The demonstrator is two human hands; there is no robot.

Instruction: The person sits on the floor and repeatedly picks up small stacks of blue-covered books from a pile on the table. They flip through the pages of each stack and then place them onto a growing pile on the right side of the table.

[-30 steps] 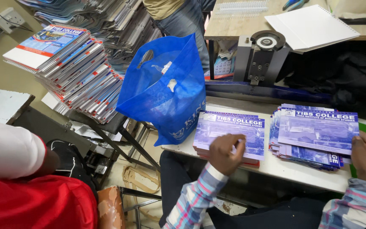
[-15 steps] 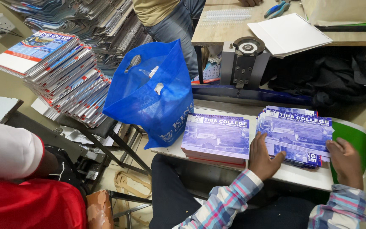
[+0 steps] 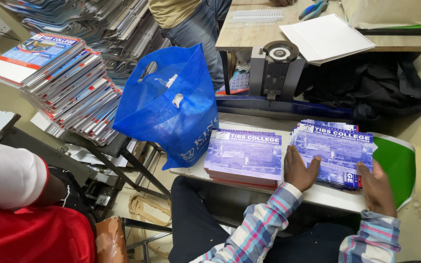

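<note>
Both hands rest flat and unclenched against the same fanned pile of purple booklets [image 3: 334, 151] on the near white table [image 3: 327, 197]. The left hand [image 3: 299, 170] presses its palm and spread fingers to the pile's left edge; the right hand [image 3: 376, 187] lies on the near right corner, fingers extended rather than curled around anything. The pile sits between the two hands and slightly beyond them, its long axis running left to right, so both hands are equally close, each at its own end.

Just left of the left hand, touching or nearly so, lies a squared stack of purple booklets [image 3: 244, 158] with the same printed cover showing a building. Under the fanned pile's right side a green sheet [image 3: 396, 165] sticks out. Further left, a blue plastic bag [image 3: 171, 104] with white printing hangs over the table's left end. Far left, a tall slanted heap of spiral-bound books [image 3: 57, 83] with blue, white and red covers stands on a dark frame. Beyond the table are a grey binding machine [image 3: 275, 68] and a white sheet block [image 3: 325, 38].
</note>
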